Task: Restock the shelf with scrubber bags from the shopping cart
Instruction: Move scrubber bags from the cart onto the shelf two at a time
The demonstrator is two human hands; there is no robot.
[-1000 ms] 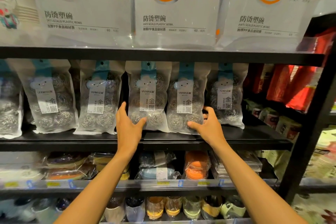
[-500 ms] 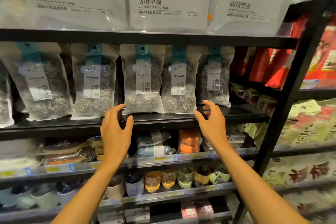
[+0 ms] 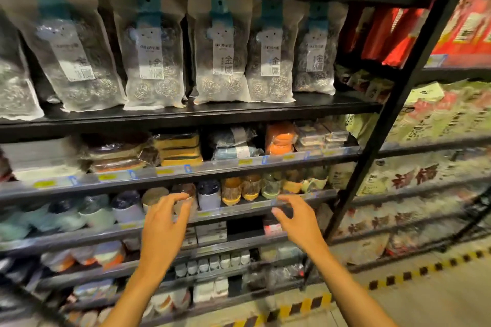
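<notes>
Bags (image 3: 221, 50) stand upright in a row on the black shelf (image 3: 186, 117), faces out. You have five full fronts in view and a sixth cut off at the left end of the shelf. Each is a clear pouch with a teal header strip and a punched hole at the top. A white label runs down the middle with large dark characters. Coiled silver metal scrubbers show through the plastic, clearest at the bottom, two side by side. The three at the right end of the shelf stand touching or overlapping; those further left have dark gaps between them. The print is blurred and cannot be read in full.

Your left hand (image 3: 162, 223) and right hand (image 3: 300, 223) hang well below the shelf, apart from each other. Both have loosely curled, spread fingers and hold nothing. Neither touches a bag.

Sponges (image 3: 178, 150) lie on the tier just under the shelf. Jars (image 3: 231, 191) stand one tier lower, just above your fingertips. A black post (image 3: 385, 103) closes the shelf's right end, with red packs (image 3: 382, 34) beside it.
</notes>
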